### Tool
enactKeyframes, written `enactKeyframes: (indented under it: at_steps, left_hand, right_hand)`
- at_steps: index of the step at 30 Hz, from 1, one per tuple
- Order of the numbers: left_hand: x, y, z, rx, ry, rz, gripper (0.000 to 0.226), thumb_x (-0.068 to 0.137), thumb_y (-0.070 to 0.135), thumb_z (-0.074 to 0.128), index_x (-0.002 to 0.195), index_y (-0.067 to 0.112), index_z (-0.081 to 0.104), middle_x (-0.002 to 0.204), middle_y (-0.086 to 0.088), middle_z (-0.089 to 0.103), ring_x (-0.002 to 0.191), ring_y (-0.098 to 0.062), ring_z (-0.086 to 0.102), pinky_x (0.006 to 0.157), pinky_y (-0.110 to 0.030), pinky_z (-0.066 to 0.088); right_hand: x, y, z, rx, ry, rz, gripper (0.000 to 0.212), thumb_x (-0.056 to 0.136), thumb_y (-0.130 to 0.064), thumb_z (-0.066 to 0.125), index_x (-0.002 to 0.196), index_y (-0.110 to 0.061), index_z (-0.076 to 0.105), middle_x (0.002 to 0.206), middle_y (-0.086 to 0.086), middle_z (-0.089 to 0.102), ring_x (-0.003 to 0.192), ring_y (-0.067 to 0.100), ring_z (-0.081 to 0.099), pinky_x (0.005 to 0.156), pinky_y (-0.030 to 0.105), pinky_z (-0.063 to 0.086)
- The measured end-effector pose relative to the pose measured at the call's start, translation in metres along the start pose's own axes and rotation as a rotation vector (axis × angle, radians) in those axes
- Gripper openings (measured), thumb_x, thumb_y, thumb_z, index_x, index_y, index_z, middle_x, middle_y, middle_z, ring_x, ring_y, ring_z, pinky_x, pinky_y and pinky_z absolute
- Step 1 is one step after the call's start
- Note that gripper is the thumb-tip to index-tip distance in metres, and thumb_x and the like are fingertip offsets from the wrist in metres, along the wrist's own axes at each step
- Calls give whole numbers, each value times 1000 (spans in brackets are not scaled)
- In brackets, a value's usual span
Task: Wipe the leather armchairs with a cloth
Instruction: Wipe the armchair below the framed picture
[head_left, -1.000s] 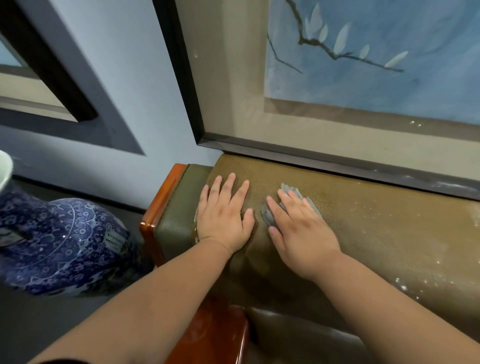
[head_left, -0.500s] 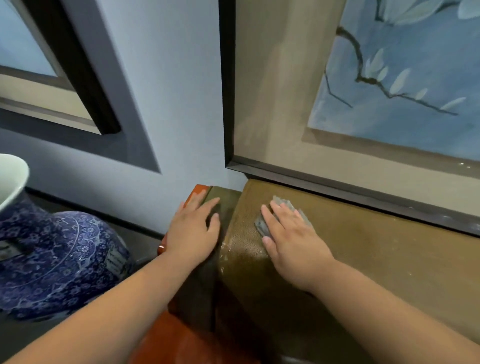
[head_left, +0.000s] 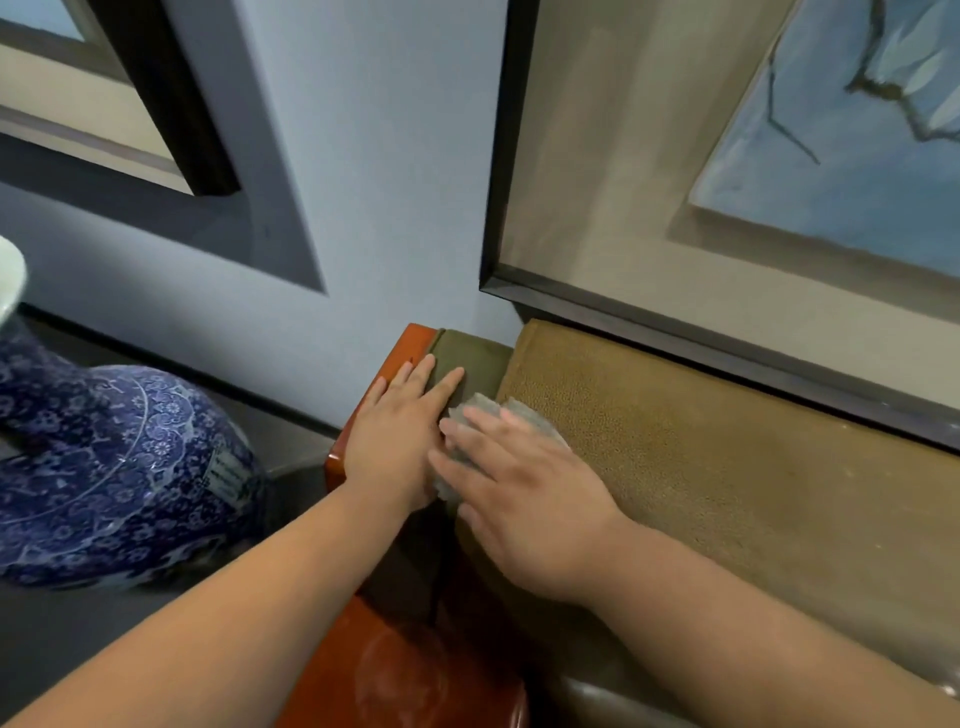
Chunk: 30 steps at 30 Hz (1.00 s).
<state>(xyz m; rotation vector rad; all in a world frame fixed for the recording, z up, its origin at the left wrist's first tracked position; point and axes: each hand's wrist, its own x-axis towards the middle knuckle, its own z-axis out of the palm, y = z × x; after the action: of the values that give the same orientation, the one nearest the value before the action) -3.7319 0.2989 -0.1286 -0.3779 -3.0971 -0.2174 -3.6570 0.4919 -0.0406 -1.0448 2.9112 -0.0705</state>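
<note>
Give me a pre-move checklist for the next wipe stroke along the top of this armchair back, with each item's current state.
1. Cloth under the right hand: ok, flat fingers press it on the leather.
2. Cloth on the chair back: ok, at its left end, by the seam.
3. Left hand bracing: ok, it rests flat on the wooden trim and olive side panel.
4. Left hand out of the cloth's way: not ok for a leftward stroke, the hands touch.
5. Picture frame clearance: cannot tell, it sits right behind the top edge.
6. Vase clear of the arms: ok, off to the left.
</note>
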Motion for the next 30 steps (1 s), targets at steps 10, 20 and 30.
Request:
enactKeyframes:
  at_steps: [10, 20, 30]
  left_hand:
    - [-5, 11, -10, -132, 149, -64, 60, 103, 60, 25, 161, 45, 34, 171, 5, 32, 159, -18, 26, 131, -43, 20]
    - [-4, 8, -5, -94, 145, -65, 61, 103, 61, 24, 160, 44, 37, 170, 5, 35, 157, -18, 30, 130, -43, 22]
    - [-5, 12, -12, -106, 116, -65, 64, 104, 64, 17, 162, 44, 33, 172, 5, 31, 160, -18, 24, 131, -44, 20]
  right_hand:
    - [34, 73, -24, 100, 41, 311, 58, 108, -39, 32, 163, -18, 29, 170, 6, 24, 157, 22, 17, 130, 42, 13]
    - [63, 86, -20, 186, 35, 349, 58, 109, -37, 37, 162, -15, 30, 168, 6, 31, 156, 20, 23, 128, 40, 16]
    - [44, 87, -20, 170, 47, 424, 58, 108, -41, 36, 162, -18, 32, 169, 5, 27, 156, 20, 22, 128, 37, 15]
